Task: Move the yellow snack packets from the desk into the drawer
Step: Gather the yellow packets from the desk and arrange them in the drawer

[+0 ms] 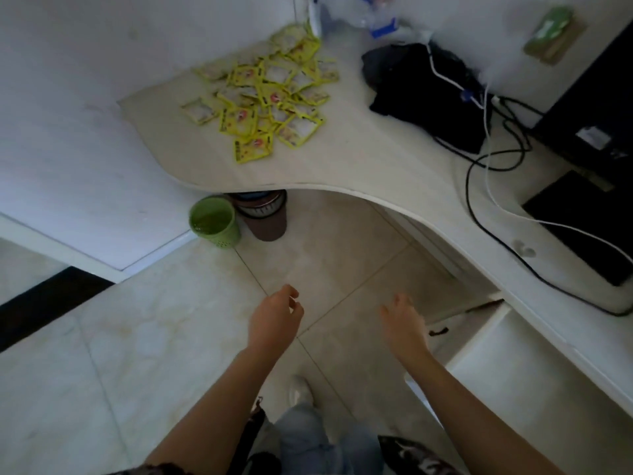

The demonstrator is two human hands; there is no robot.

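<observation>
A green bin [215, 222] and brown bin [266, 217] stand together on the tiled floor [171, 320]; black bag [424, 87] near cables [486, 166].

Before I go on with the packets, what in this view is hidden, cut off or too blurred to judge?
Head view:
- Drawer: open, but the desk edge covers its far part, and glare hides whether anything lies inside.
- Packets: overlapping in a pile, so no count; print too small to read.
- Back of desk: blurred items, cut off by the top edge.
- Hands, left and right: nothing visibly held; palms face away.
</observation>
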